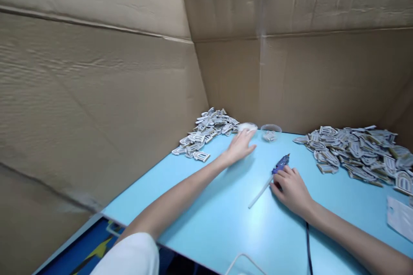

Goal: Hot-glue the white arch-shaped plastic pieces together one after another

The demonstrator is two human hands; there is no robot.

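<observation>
My right hand (290,189) is wrapped round a blue glue gun (280,164), which lies low over the table with its tip pointing away from me. A pale glue stick (260,193) sticks out of its rear. My left hand (241,146) reaches to the back of the table with fingers spread, its fingertips at a round dish with white contents (248,126). Beside that dish stands a clear round container (271,127) with small pieces inside.
Arch-shaped pieces are heaped at the back left (206,131) and on the right (361,152). A white packet (400,217) lies at the right edge. Cardboard walls (232,81) enclose the blue table (226,223). A black cable (308,245) runs below my right wrist.
</observation>
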